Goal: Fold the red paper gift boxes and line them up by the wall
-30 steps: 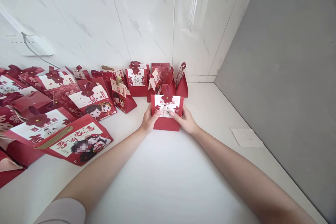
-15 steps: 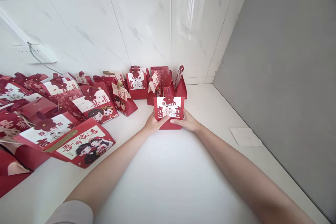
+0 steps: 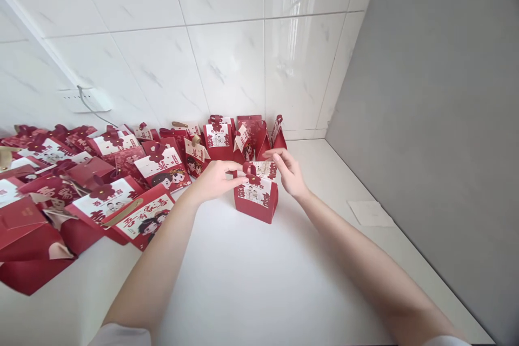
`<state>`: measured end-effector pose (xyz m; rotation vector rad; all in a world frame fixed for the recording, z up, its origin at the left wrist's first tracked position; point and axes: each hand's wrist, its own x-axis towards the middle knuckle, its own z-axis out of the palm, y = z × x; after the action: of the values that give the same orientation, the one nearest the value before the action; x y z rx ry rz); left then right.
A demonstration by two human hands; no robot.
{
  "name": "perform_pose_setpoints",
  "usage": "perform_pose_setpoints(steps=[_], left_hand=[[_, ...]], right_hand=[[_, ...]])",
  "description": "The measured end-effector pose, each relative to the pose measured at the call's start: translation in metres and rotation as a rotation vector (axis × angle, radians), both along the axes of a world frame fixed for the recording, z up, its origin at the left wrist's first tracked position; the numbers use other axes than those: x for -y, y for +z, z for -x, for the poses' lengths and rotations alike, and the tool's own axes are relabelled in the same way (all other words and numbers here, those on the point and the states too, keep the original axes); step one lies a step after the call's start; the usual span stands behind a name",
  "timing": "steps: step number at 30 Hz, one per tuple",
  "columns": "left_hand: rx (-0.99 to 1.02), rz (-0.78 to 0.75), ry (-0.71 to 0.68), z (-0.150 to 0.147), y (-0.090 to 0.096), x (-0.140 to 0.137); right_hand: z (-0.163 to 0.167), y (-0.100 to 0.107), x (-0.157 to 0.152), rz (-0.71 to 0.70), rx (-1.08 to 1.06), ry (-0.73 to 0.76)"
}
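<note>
Apparently assembled, with anything left impossible to judge: flower-clasped red favour box (image 3: pixel 254 206), upright on the surface (image 3: pixel 227 281), short of the back edge. At its top, left hand (image 3: pixel 219 177), grip unclear; just beside, right hand (image 3: pixel 291 175), loosely spread, holding nothing. Near the right edge, white sheet (image 3: pixel 371 213). Crowding the left side and back edge, assembled-looking favour boxes (image 3: pixel 162 162), limiting room behind.

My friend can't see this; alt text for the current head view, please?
A bare left hand and right hand frame the top of a red-and-white cardboard box on a white tabletop. More red cardboard boxes crowd the left, beside a white tiled wall.
</note>
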<state>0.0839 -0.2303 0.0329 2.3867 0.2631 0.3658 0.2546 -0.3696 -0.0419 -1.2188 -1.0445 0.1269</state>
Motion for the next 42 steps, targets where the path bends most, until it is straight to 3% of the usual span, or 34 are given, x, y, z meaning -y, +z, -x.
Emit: perform_pose_setpoints(steps=[4,7,15,23,29,35,42], left_hand=[[-0.189,-0.167,0.000,0.006,0.027,0.014],[-0.254,-0.238,0.002,0.008,0.033,0.019],[-0.344,-0.290,-0.049,0.004,0.024,0.013],[-0.445,-0.354,-0.071,-0.005,0.015,0.018],[-0.414,-0.324,-0.068,-0.005,0.015,0.015],[-0.181,-0.060,-0.087,0.001,0.025,0.015],[-0.190,-0.168,-0.051,-0.003,0.020,0.017]], right_hand=[[0.002,0.058,0.011,0.179,0.208,0.071],[0.010,0.076,0.024,0.289,0.361,0.162],[0.018,0.052,0.034,0.346,0.439,0.189],[0.013,0.048,0.037,0.313,0.544,0.146],[0.011,0.048,0.039,0.310,0.727,0.057],[0.015,0.051,0.040,0.290,0.707,0.085],[0.018,0.054,0.043,0.402,0.735,0.111]])
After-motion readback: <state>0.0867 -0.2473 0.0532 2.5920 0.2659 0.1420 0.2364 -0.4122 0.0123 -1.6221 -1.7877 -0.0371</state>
